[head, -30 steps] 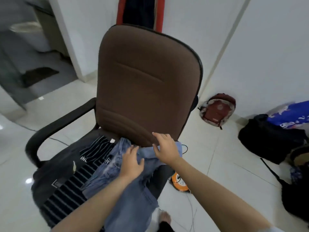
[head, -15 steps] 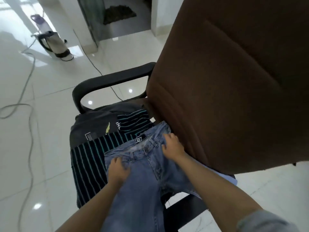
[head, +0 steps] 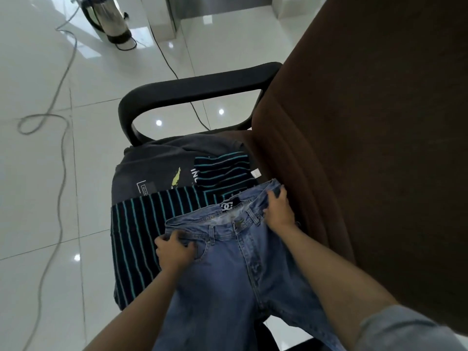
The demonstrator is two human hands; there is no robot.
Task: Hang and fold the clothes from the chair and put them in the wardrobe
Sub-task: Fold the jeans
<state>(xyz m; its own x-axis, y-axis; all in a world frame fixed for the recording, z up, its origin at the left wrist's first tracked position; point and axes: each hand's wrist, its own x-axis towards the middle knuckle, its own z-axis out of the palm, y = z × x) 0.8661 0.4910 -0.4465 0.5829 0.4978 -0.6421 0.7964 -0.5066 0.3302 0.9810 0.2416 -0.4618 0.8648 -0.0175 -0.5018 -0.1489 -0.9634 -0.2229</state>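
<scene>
Blue jeans lie on the seat of a brown office chair, waistband towards the backrest, legs hanging off the front. My left hand grips the waistband at its left end by the pocket. My right hand grips the waistband's right end next to the backrest. Under the jeans lies a black shirt with teal stripes, and beneath that a dark grey printed T-shirt.
The chair's black armrest arches over the far side of the seat. On the glossy white tile floor stands a steel kettle at the top left, and a grey cable snakes down the left side.
The view swung left and down over the seat. Both hands slid apart along the jeans to the two ends of the waistband and took hold of it.
</scene>
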